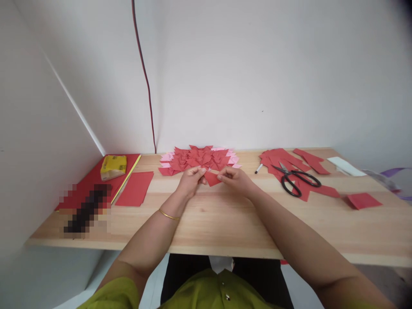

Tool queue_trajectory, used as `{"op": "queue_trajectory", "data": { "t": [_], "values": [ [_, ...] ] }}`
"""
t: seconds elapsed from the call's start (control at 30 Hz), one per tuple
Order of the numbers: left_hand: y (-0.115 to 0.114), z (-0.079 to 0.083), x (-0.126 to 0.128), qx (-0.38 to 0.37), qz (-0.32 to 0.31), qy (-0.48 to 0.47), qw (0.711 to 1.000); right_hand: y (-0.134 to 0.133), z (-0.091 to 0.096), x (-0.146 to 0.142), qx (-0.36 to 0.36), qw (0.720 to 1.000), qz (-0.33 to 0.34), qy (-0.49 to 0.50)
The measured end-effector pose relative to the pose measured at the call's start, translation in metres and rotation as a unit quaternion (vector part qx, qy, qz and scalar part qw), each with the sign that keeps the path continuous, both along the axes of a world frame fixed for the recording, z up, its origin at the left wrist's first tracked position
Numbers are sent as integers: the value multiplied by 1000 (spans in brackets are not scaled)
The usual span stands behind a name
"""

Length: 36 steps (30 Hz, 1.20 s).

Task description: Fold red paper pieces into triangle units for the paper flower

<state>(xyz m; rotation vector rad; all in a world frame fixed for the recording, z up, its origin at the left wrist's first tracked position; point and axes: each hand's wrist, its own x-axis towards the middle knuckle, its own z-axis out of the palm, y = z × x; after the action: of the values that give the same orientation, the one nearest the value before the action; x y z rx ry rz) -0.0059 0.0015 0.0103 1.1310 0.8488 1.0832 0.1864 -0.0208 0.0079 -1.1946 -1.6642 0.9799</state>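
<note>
A small folded piece of red paper (pixel 212 178) is pinched between both hands just above the wooden table (pixel 225 219). My left hand (pixel 190 180) grips its left side with closed fingers; a gold bangle circles that wrist. My right hand (pixel 236 178) pinches its right edge. Right behind the hands lies a pile of folded red and pink paper pieces (pixel 199 159).
Black scissors (pixel 298 179) rest on red paper scraps (pixel 289 163) at the right, with a pen (pixel 258 168) beside them. A red folded piece (pixel 363 200) and white paper (pixel 346 166) lie far right. Left: red sheet (pixel 135 189), yellow tissue pack (pixel 113 167).
</note>
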Motion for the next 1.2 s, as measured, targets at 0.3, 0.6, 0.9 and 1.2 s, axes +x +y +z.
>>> {"op": "queue_trajectory", "data": {
  "t": [0.3, 0.6, 0.9, 1.2],
  "values": [
    [-1, 1, 0, -20, -6, -9, 1000, 2, -4, 2, -22, 1000, -13, -7],
    [-6, 3, 4, 13, -3, 75, 997, -1, -3, 1, -26, 999, 37, -11],
    [-7, -3, 5, 81, -58, 171, 980, -1, -8, -7, 1, 999, -4, 47],
    [-6, -3, 3, 79, -57, 199, 975, 7, -5, 13, 8, 983, -142, 115]
  ]
}}
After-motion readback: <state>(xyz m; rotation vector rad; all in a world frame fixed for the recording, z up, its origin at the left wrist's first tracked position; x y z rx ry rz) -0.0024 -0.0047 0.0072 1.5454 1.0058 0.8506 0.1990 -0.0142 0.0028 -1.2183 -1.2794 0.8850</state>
